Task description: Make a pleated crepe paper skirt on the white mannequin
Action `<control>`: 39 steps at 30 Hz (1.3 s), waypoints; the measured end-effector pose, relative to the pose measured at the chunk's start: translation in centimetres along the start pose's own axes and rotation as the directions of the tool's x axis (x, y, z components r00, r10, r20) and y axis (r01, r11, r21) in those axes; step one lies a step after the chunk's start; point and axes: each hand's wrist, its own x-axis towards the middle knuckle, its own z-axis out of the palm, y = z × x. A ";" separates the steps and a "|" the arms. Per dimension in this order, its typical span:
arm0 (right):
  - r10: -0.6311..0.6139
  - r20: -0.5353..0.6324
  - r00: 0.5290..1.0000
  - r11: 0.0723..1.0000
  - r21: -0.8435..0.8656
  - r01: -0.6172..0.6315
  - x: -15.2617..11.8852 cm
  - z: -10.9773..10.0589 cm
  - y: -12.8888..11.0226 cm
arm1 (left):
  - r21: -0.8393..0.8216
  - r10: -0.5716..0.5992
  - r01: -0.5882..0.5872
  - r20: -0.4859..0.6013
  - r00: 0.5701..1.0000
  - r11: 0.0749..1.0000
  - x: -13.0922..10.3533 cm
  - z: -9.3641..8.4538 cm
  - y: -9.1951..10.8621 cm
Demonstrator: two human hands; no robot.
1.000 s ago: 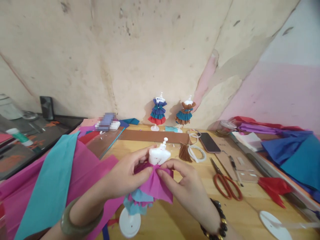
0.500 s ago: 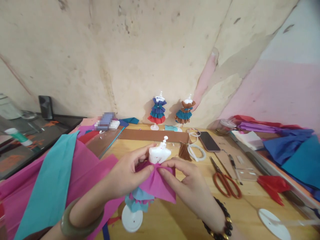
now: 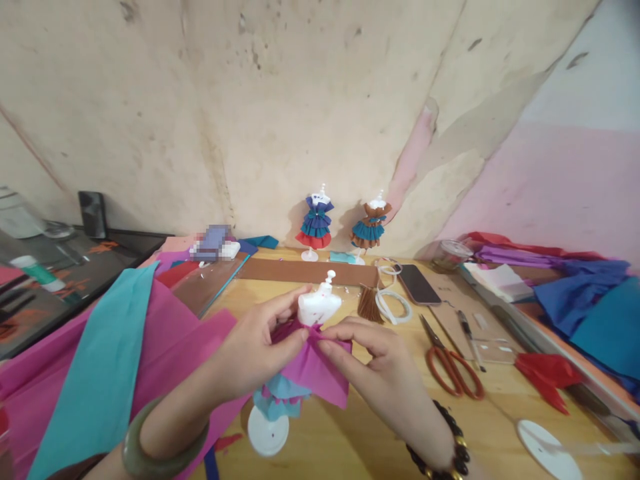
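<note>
A small white mannequin [image 3: 319, 305] leans between my hands, its round base [image 3: 269, 432] tipped toward me. Around its waist lies magenta crepe paper [image 3: 325, 373], gathered into folds above light blue ruffles [image 3: 283, 393]. My left hand [image 3: 273, 333] is closed about the waist, its thumb pressing the paper's top edge. With thumb and forefinger, my right hand [image 3: 370, 353] pinches a fold of the same paper at the front. The left fingers behind the mannequin are partly hidden.
Orange-handled scissors [image 3: 453, 363], a pen [image 3: 470, 339] and a phone [image 3: 419, 285] lie to the right. Two dressed mannequins, one blue and red [image 3: 317, 220], one brown and teal [image 3: 371, 223], stand by the wall. Magenta and turquoise paper [image 3: 100, 360] spreads at left.
The mannequin's base has swung slightly up and to the right. The free edge of the magenta paper has shifted a little under my right hand's pinch. Both hands keep nearly the same place.
</note>
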 end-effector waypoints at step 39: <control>-0.088 -0.115 0.990 0.996 -0.008 0.087 -0.3 1.2 0.3 | -0.055 0.012 -0.014 -0.031 0.999 0.998 -0.1 0.5 -0.2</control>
